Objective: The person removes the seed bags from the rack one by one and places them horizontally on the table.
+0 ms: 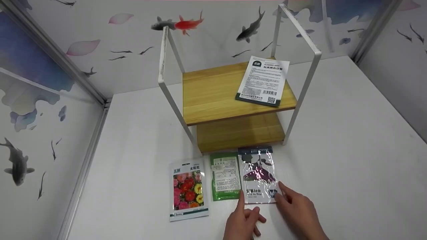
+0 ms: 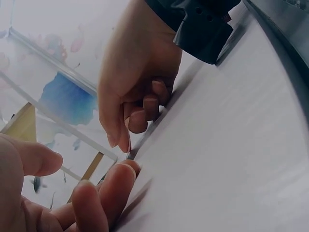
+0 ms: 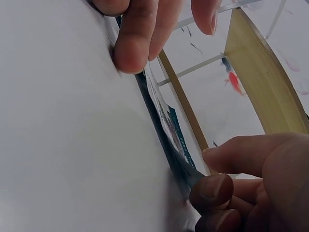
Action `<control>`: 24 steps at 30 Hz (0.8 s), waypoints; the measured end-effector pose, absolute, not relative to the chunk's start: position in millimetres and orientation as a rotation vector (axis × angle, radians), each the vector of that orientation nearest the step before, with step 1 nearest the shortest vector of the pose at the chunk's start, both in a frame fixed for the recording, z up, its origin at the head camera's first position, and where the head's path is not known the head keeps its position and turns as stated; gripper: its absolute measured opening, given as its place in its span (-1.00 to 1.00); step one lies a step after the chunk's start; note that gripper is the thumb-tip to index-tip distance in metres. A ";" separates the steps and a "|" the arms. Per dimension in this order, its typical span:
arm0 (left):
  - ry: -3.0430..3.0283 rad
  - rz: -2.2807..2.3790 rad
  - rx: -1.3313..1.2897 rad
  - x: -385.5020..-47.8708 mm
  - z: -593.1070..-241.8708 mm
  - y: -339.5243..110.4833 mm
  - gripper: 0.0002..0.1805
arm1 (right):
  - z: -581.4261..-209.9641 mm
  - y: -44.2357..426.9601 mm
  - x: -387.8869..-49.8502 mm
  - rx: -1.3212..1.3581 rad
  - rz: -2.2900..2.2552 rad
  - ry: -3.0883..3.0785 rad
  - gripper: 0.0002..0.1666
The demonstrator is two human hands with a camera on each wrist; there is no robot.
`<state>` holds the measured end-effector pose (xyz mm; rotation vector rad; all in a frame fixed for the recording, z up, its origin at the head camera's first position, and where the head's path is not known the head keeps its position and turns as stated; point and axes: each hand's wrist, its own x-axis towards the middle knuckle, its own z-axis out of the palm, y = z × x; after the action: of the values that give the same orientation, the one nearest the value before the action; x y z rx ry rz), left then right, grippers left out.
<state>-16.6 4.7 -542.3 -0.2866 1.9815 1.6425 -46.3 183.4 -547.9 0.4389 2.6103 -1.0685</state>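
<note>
1. With the right hand (image 1: 300, 210), we are pinching the purple-pictured seed packet (image 1: 258, 173) at its lower right edge.
2. With the left hand (image 1: 242, 221), we are pointing the index finger against its lower left corner, thumb apart.
3. We are having it lie on the white tabletop (image 1: 350, 173), between both fingertips, beside the green packet (image 1: 226, 178).

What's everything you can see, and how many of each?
table: one, white, below
walls: three, patterned white, around the table
fish pictures: several, grey and red, on the walls
shelf: one, yellow wood and grey, on the table
text packet: one, white, on the shelf
flower packet: one, white and multicoloured, front left
green packet: one, green and white, front middle
plant packet: one, white and purple, front right
wristband: one showing, dark, left wrist view
left hand: one, fingertip at plant packet
right hand: one, pinching plant packet
</note>
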 end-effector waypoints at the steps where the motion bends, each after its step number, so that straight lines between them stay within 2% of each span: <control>1: 1.976 1.647 -0.288 -16.6 -542.2 5.1 -0.11 | -547.9 184.3 -46.4 0.439 -1.075 2.608 -0.37; 24: 1.954 1.670 -0.322 -14.8 -544.2 6.1 -0.10 | -548.7 184.2 -46.6 0.457 -1.156 2.543 -0.38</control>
<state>-14.8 6.1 -544.2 -0.3219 1.9537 1.6695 -46.6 184.2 -548.7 0.4569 2.5434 -1.1563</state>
